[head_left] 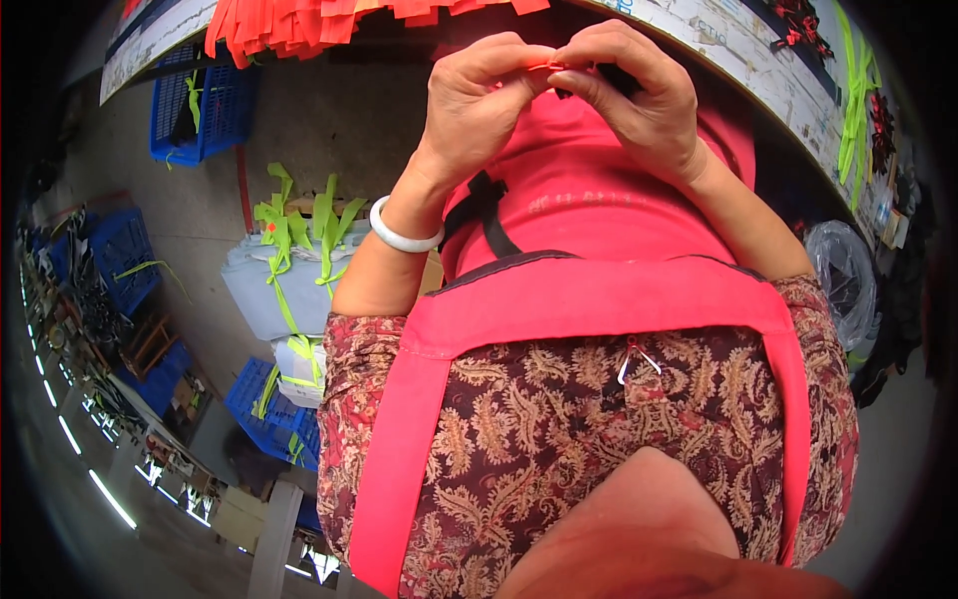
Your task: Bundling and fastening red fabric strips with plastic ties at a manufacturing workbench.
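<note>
A small red piece [556, 67], located above the lap of a pink apron [599, 185], is pinched between the thumb and forefinger of the left hand [477, 100] and those of the right hand [644, 100], whose fingertips meet; a dark item [617, 78] is partly hidden behind the right fingers. Beyond lie orange-red strips [299, 28] and a worktable [788, 105] bearing yellow-green strips [854, 110]; a blue crate [205, 120] stands on the floor at left.

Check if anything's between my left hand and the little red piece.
Nothing visible: your left hand has its fingertips right at the little red piece, and your right hand meets it from the other side.
</note>
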Available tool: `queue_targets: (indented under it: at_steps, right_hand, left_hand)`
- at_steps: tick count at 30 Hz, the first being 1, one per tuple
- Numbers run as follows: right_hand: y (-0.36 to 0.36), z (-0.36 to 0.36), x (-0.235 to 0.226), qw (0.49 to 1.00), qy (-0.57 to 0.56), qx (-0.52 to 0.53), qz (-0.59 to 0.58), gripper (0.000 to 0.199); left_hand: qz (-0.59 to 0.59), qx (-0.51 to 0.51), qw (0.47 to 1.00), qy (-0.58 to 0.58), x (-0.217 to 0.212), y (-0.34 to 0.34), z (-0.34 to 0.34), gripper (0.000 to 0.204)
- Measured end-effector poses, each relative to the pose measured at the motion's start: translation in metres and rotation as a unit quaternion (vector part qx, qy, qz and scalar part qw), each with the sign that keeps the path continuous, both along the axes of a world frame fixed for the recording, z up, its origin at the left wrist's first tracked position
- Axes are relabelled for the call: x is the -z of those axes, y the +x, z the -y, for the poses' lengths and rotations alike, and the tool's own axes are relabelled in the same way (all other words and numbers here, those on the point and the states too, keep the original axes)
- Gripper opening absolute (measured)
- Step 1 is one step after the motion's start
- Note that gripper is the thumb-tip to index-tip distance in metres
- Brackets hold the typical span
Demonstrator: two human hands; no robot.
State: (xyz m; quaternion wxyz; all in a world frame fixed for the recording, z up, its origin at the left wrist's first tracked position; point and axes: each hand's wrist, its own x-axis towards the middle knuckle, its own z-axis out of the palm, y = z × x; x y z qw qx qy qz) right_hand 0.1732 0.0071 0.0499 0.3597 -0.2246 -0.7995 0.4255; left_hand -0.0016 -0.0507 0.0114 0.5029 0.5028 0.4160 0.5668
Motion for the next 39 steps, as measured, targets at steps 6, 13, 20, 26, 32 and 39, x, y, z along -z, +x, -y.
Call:
queue_targets:
  at_steps: [6, 13, 20, 26, 32, 39]
  right_hand:
    - [0.0, 0.002, 0.002, 1.0, 0.008, 0.008, -0.006, 0.02]
    - [0.0, 0.005, 0.002, 1.0, -0.027, -0.002, 0.0, 0.019]
    - [-0.002, 0.006, 0.002, 0.999, -0.043, -0.021, 0.003, 0.018]
    - [-0.002, 0.008, 0.006, 0.997, -0.078, -0.017, -0.002, 0.016]
    - [-0.001, 0.011, 0.003, 0.994, -0.104, -0.004, 0.021, 0.014]
    - [-0.002, 0.015, 0.002, 1.0, -0.015, -0.016, 0.005, 0.015]
  left_hand:
    - [-0.017, -0.009, 1.0, 0.01, -0.001, 0.001, 0.002, 0.018]
    - [-0.06, 0.014, 0.998, 0.012, 0.0, 0.0, 0.003, 0.018]
    - [-0.121, 0.016, 0.993, 0.009, -0.003, -0.003, 0.007, 0.015]
    - [-0.087, 0.004, 0.996, 0.012, -0.001, -0.001, 0.005, 0.014]
    - [-0.097, 0.005, 0.995, 0.002, -0.003, 0.0, 0.007, 0.012]
    - [-0.083, 0.012, 0.996, 0.028, -0.007, 0.0, 0.007, 0.015]
